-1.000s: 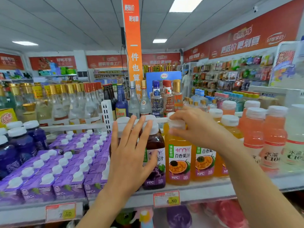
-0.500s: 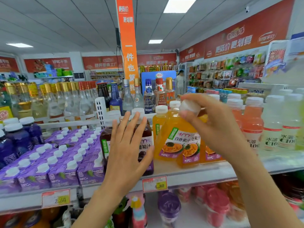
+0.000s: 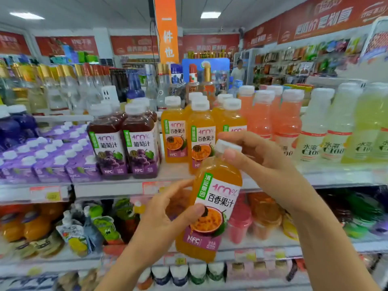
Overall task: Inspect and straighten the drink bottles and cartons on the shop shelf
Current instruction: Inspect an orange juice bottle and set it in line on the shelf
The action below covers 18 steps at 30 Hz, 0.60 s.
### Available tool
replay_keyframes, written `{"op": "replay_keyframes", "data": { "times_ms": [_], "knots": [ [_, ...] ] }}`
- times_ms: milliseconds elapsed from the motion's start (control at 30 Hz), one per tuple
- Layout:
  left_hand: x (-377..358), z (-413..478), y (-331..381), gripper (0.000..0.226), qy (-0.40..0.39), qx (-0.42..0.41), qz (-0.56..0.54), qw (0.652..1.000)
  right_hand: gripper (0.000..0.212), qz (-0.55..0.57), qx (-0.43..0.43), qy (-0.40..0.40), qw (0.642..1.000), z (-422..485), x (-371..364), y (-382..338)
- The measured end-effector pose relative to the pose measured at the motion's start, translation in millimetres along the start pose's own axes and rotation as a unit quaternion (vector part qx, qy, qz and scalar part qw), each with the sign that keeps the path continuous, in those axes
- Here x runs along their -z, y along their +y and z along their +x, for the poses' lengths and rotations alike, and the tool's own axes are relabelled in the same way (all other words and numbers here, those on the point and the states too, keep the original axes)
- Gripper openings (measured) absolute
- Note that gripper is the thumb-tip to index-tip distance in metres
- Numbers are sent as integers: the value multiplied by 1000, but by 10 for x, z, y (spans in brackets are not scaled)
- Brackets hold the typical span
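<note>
An orange passion-fruit juice bottle [image 3: 214, 198] with a white cap is held off the shelf, slightly tilted, label facing me. My right hand [image 3: 264, 166] pinches its cap and neck from the right. My left hand [image 3: 163, 217] grips its lower body, thumb across the label. On the shelf [image 3: 130, 186] behind stand more orange juice bottles [image 3: 178, 133], two dark grape juice bottles [image 3: 123, 143] to their left, and purple cartons [image 3: 50, 160] at far left.
Pink bottles [image 3: 287, 118] and pale yellow-green bottles [image 3: 340, 131] stand right of the orange ones. Purple bottles [image 3: 14, 124] sit at far left. Glass bottles [image 3: 63, 87] line the shelf behind. The lower shelf holds pouches [image 3: 100, 225] and cups [image 3: 239, 225]. A person [image 3: 238, 70] stands far back.
My right hand lifted the orange bottle off the shelf and drew it toward me and down. My left hand left the grape bottle and took the orange bottle's lower body.
</note>
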<state>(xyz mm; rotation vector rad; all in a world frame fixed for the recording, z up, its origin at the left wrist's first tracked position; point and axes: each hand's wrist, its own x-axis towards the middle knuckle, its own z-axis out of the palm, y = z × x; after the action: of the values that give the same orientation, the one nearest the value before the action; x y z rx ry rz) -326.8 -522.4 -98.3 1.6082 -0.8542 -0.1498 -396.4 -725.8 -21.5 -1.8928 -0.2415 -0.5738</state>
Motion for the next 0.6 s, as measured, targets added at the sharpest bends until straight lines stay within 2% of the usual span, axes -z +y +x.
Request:
{"op": "replay_keyframes", "data": {
  "times_ms": [100, 233, 333, 467, 500, 600],
  "knots": [
    [-234, -253, -104, 57, 37, 59, -37, 997, 54, 88, -101, -49, 990, -299, 42, 261],
    [-454, -537, -193, 45, 85, 104, -11, 991, 53, 106, -172, -109, 973, -732, -144, 580],
    [-593, -762, -263, 45, 106, 144, 12, 984, 51, 103, -184, -54, 976, -942, -284, 706],
    [-865, -1026, -316, 87, 117, 167, 148, 968, 56, 41, -188, 33, 981, -1110, -459, 798],
    [-922, -1064, -342, 92, 118, 167, 165, 965, 55, 27, -187, 45, 981, -1150, -500, 812],
    [-881, -1130, -403, 69, 116, 186, 94, 971, 49, 62, -202, 8, 977, -1220, -557, 849]
  ]
}}
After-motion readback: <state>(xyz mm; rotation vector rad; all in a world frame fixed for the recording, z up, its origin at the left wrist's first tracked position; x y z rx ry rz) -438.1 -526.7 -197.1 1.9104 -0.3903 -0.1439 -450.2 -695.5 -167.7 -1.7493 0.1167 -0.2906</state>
